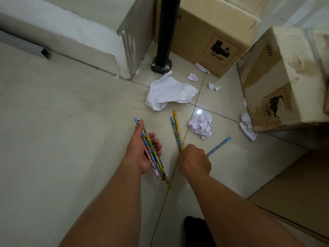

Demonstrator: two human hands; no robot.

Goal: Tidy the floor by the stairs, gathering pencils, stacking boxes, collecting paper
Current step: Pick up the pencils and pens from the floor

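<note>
My left hand (142, 152) holds a bundle of several patterned pencils (153, 154), palm up, low over the tiled floor. My right hand (195, 160) is closed around the near ends of two pencils (176, 131), one yellow and one blue, that lie side by side on the floor. A single blue pencil (219, 146) lies just right of that hand. A large crumpled white sheet (169, 91) and a tight paper ball (201, 124) lie beyond the pencils. Two cardboard boxes stand behind: one (210, 32) at the back, another (277, 81) to the right.
Small paper scraps (193, 76) lie scattered near the boxes, more (248, 128) under the right box's corner. A black railing post (165, 36) rises beside the concrete stair step (99, 36). My dark-socked foot (195, 229) shows at the bottom. A brown surface (302, 193) is at lower right.
</note>
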